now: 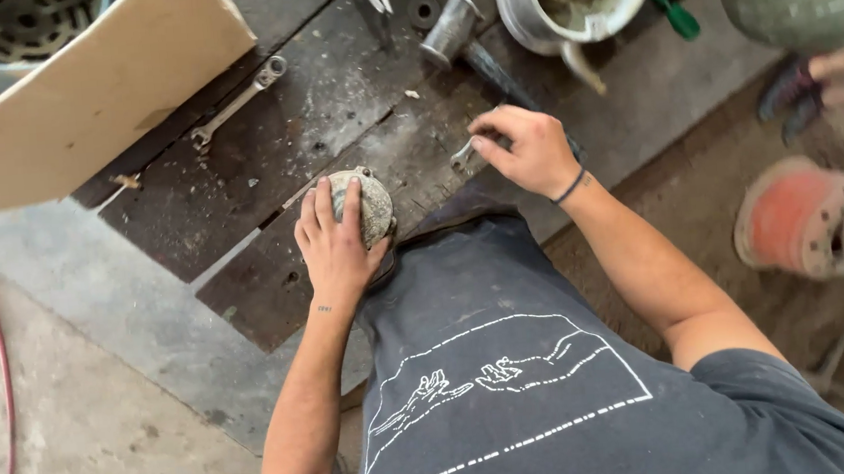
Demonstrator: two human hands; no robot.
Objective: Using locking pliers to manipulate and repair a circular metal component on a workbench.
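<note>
A round grey metal part (367, 203) sits at the workbench (240, 221) edge, the left hand (335, 242) cupped firmly over it. The right hand (532, 148) pinches what looks like a small wrench (464, 153). A tan cardboard sheet (80, 93) leans far left.

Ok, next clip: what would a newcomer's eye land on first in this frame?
Probably the left hand clamped over a round, grimy metal part at the near edge of the dark, scarred workbench. To its right, the right hand closes on a small wrench. Further back lie a hammer and a long spanner, with an orange spool on the floor at right.
</note>
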